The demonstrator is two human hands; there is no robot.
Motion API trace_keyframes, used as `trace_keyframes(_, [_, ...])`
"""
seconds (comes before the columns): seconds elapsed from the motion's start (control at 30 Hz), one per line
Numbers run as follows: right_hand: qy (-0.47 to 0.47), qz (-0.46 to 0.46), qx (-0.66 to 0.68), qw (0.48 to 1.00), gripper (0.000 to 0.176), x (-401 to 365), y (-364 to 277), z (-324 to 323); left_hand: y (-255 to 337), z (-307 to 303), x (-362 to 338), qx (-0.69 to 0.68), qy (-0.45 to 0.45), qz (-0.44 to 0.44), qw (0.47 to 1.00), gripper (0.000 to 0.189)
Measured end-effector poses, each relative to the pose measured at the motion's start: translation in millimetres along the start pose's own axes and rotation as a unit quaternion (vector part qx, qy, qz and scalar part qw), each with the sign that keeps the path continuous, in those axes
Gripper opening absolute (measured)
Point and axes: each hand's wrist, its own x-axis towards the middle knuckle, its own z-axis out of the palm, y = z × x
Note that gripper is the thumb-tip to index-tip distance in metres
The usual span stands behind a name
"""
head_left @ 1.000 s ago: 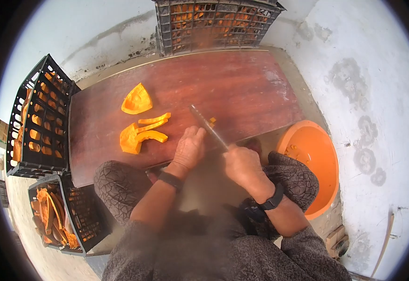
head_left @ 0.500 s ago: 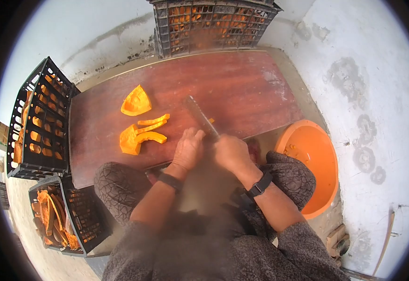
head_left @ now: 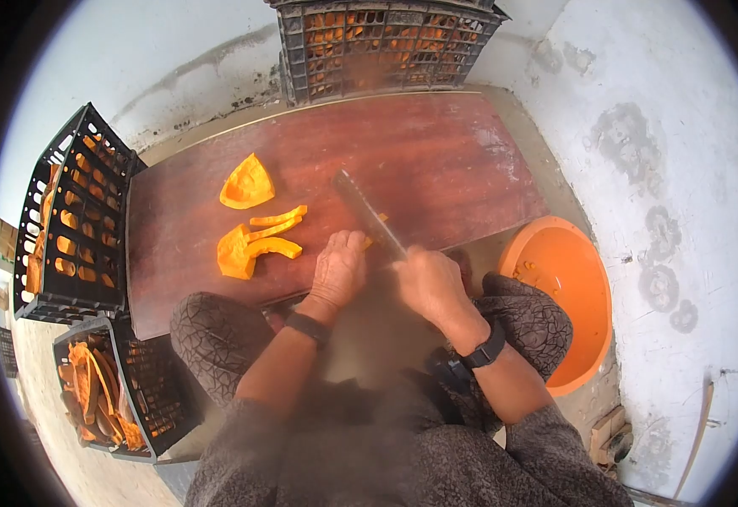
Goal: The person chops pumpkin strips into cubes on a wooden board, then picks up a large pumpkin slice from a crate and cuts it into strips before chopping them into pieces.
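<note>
My right hand (head_left: 430, 286) grips the handle of a long knife (head_left: 367, 214) whose blade lies angled over the red-brown wooden board (head_left: 436, 160). Close beside it, my left hand (head_left: 338, 269) presses down on a small orange pumpkin piece (head_left: 375, 233), mostly hidden under the fingers and the blade. To the left on the board lie curved pumpkin slices (head_left: 259, 240) and a larger wedge (head_left: 246, 183).
An orange plastic basin (head_left: 565, 287) stands at the right by my knee. Black crates holding pumpkin pieces sit at the far edge (head_left: 386, 42), at the left (head_left: 69, 220) and at the lower left (head_left: 107, 384). White wall and floor surround the board.
The knife and my right hand moved forward over the piece, then drew back slightly toward me. My left hand stayed on the piece. The cut slices have not moved.
</note>
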Motion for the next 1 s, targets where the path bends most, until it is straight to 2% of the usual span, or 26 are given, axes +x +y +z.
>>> trace_keyframes(0.07, [0.003, -0.020, -0.033, 0.999, 0.019, -4, 1, 2, -2, 2, 0, 0.009, -0.017, -0.004, 1.000, 0.020])
trace_keyframes(0.17, [-0.006, -0.025, -0.044, 0.999, 0.017, -11, -2, -1, -3, 1, -2, 0.008, -0.030, -0.003, 1.000, 0.021])
trace_keyframes(0.27, [-0.014, -0.020, -0.035, 0.999, 0.024, -14, -1, -3, -2, 0, 0, -0.004, -0.023, 0.009, 1.000, 0.019])
trace_keyframes(0.5, [-0.043, -0.019, -0.041, 0.998, 0.019, -14, 3, 1, -4, 0, 1, -0.003, -0.030, 0.013, 0.999, 0.017])
trace_keyframes(0.6, [-0.052, -0.061, -0.058, 0.995, 0.014, -9, 8, 16, -6, 4, 1, -0.001, -0.016, 0.020, 1.000, 0.015])
trace_keyframes(0.7, [-0.038, -0.055, -0.086, 0.994, 0.007, 0, 2, 26, -5, 3, 2, -0.017, -0.014, 0.009, 1.000, 0.013])
trace_keyframes(0.87, [-0.061, 0.005, -0.075, 0.995, 0.014, 16, -3, 26, -11, 6, -4, -0.025, -0.027, 0.007, 0.999, 0.015])
trace_keyframes(1.0, [-0.042, 0.032, -0.032, 0.998, 0.017, 19, 8, 33, -9, 2, -4, -0.042, -0.021, 0.015, 0.999, 0.018])
